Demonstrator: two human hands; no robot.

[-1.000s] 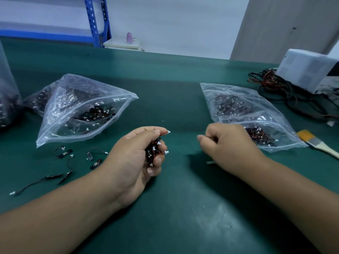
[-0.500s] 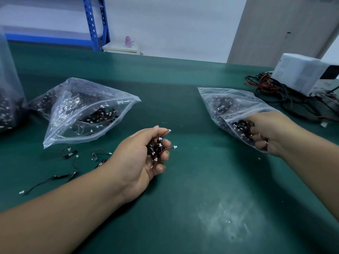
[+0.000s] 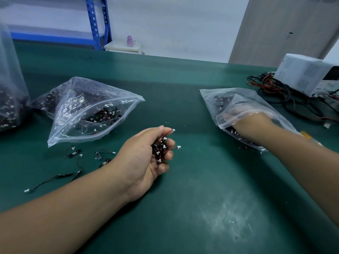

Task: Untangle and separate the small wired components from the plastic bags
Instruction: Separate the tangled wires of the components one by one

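Loose pieces (image 3: 74, 154) lie spread out lower left on the table (image 3: 192, 180), probably so they don't re-tangle. Centre: left hand (image 3: 145, 158) cups a tangled clump (image 3: 161, 148), fingers curled round it. Right hand (image 3: 244, 119) is wrist-deep in the right bag (image 3: 216, 99), likely fishing for more; can't tell its grip.

Left hand (image 3: 141, 156) grips wired components (image 3: 160, 146); right hand (image 3: 247, 121) outstretched.

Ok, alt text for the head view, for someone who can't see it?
The left hand grips a tangle of wired parts over a green table, while the right hand is inside a clear bag. A second bag lies at left, with loose parts in front of it.
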